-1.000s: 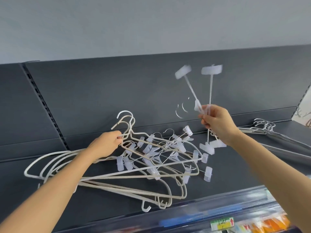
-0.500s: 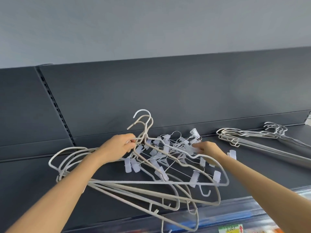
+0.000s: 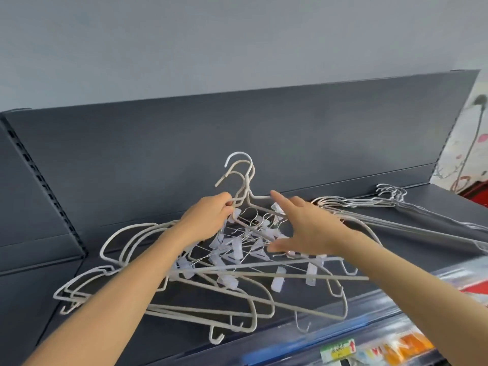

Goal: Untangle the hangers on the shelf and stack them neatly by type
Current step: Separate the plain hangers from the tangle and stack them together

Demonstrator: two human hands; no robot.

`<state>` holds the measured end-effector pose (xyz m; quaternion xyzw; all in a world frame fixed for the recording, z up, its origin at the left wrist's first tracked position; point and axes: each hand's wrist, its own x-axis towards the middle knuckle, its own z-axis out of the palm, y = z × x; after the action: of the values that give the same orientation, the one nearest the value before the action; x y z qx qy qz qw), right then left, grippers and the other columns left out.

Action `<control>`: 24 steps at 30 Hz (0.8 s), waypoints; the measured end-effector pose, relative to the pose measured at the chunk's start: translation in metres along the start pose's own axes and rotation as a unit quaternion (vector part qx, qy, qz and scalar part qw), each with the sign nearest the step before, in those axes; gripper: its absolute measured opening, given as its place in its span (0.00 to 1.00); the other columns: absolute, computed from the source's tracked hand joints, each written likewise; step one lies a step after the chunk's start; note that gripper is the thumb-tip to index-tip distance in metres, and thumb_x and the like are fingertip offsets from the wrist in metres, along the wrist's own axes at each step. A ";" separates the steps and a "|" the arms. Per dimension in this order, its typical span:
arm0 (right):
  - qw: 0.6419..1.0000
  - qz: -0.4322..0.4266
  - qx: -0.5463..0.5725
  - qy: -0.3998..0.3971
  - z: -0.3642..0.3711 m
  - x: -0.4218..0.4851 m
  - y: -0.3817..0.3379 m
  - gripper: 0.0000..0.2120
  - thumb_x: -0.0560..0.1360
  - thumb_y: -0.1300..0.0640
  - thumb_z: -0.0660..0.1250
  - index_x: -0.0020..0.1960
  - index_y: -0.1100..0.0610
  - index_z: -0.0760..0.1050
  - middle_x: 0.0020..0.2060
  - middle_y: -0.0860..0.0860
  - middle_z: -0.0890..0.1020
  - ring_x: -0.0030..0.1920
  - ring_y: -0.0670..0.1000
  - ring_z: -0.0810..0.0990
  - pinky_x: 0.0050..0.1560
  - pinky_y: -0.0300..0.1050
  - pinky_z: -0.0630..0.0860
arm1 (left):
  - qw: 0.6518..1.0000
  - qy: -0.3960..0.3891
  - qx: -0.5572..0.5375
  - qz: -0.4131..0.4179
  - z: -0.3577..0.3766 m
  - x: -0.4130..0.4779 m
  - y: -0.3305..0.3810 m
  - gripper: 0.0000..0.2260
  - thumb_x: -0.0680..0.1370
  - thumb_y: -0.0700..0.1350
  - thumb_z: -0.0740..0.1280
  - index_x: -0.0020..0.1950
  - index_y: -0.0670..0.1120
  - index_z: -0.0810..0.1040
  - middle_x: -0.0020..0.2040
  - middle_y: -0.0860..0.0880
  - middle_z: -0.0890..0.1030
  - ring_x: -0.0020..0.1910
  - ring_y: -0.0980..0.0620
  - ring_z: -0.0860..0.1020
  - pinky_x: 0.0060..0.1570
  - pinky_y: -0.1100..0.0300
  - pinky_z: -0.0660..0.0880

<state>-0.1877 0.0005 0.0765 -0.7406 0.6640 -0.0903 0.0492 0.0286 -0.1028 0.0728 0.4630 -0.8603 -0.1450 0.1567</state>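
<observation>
A tangled heap of beige hangers (image 3: 237, 307) lies on the dark shelf (image 3: 396, 262), with clear clip hangers (image 3: 232, 247) caught among them. My left hand (image 3: 208, 217) grips the necks of the beige hangers just below their raised hooks (image 3: 239, 170). My right hand (image 3: 303, 228) hovers over the clip hangers with fingers spread and straight, holding nothing. A sorted stack of thin white hangers (image 3: 369, 204) lies flat at the right of the shelf.
The shelf's dark back panel (image 3: 237, 133) rises right behind the heap. A slotted upright (image 3: 45, 186) stands at the left. Below the front edge are a price strip and packaged goods (image 3: 396, 347).
My right hand, which a second ago held two clip hangers in the air, came down onto the tangle and now has its fingers spread open above it. My left hand kept its grip.
</observation>
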 end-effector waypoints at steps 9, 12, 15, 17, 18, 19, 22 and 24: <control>0.985 0.063 -0.119 0.109 -0.002 -0.013 0.079 0.45 0.71 0.39 0.65 0.76 0.54 0.45 0.57 0.53 0.74 0.57 0.57 0.74 0.53 0.50 0.74 | 0.998 -0.019 -0.044 0.030 0.031 0.064 0.077 0.10 0.80 0.46 0.57 0.44 0.42 0.72 0.41 0.44 0.78 0.34 0.49 0.70 0.37 0.52 0.69; 0.987 0.089 -0.087 0.100 -0.012 -0.018 0.124 0.30 0.74 0.47 0.64 0.71 0.54 0.57 0.51 0.53 0.76 0.50 0.59 0.78 0.44 0.50 0.75 | 0.997 -0.025 -0.054 0.041 0.046 0.091 0.110 0.08 0.78 0.46 0.60 0.44 0.42 0.73 0.41 0.44 0.79 0.34 0.49 0.71 0.37 0.52 0.71; 0.985 0.097 -0.075 0.119 -0.017 -0.022 0.171 0.17 0.76 0.52 0.61 0.63 0.55 0.64 0.47 0.54 0.78 0.45 0.60 0.78 0.41 0.51 0.76 | 0.996 -0.034 -0.058 0.062 0.066 0.121 0.146 0.08 0.79 0.47 0.60 0.46 0.43 0.73 0.41 0.46 0.78 0.36 0.48 0.73 0.40 0.50 0.74; 0.984 0.107 -0.069 0.126 -0.019 -0.026 0.203 0.15 0.77 0.52 0.60 0.61 0.55 0.65 0.45 0.54 0.78 0.44 0.60 0.78 0.40 0.51 0.76 | 0.995 -0.038 -0.048 0.075 0.082 0.143 0.171 0.08 0.80 0.48 0.60 0.47 0.45 0.74 0.40 0.49 0.77 0.38 0.48 0.74 0.44 0.48 0.75; 0.984 0.113 -0.062 0.125 -0.020 -0.027 0.218 0.15 0.78 0.51 0.61 0.61 0.55 0.65 0.46 0.54 0.79 0.44 0.60 0.78 0.40 0.51 0.76 | 0.995 -0.041 -0.042 0.080 0.089 0.153 0.182 0.08 0.80 0.48 0.60 0.47 0.45 0.74 0.40 0.49 0.76 0.39 0.48 0.74 0.45 0.48 0.75; 0.984 0.119 -0.054 0.119 -0.022 -0.028 0.234 0.15 0.78 0.51 0.61 0.61 0.55 0.65 0.47 0.54 0.79 0.45 0.60 0.78 0.41 0.50 0.75 | 0.995 -0.047 -0.038 0.085 0.096 0.163 0.194 0.08 0.80 0.48 0.60 0.47 0.45 0.74 0.40 0.49 0.77 0.40 0.47 0.76 0.45 0.48 0.75; 0.983 0.137 -0.037 0.114 -0.025 -0.030 0.277 0.13 0.79 0.52 0.60 0.61 0.55 0.66 0.51 0.54 0.79 0.48 0.60 0.77 0.42 0.50 0.74 | 0.992 -0.069 -0.042 0.099 0.117 0.194 0.225 0.07 0.80 0.48 0.61 0.49 0.45 0.74 0.42 0.47 0.78 0.42 0.44 0.79 0.46 0.47 0.76; 0.981 0.147 -0.039 0.122 -0.025 -0.030 0.304 0.11 0.79 0.52 0.59 0.60 0.54 0.67 0.51 0.53 0.79 0.48 0.60 0.78 0.41 0.49 0.73 | 0.991 -0.079 -0.030 0.107 0.131 0.211 0.242 0.09 0.79 0.49 0.63 0.52 0.45 0.75 0.44 0.49 0.78 0.43 0.46 0.79 0.46 0.47 0.76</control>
<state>-0.4922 -0.0025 0.0407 -0.6199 0.7695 -0.1459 -0.0489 -0.3158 -0.1385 0.0776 0.3504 -0.9097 -0.1894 0.1170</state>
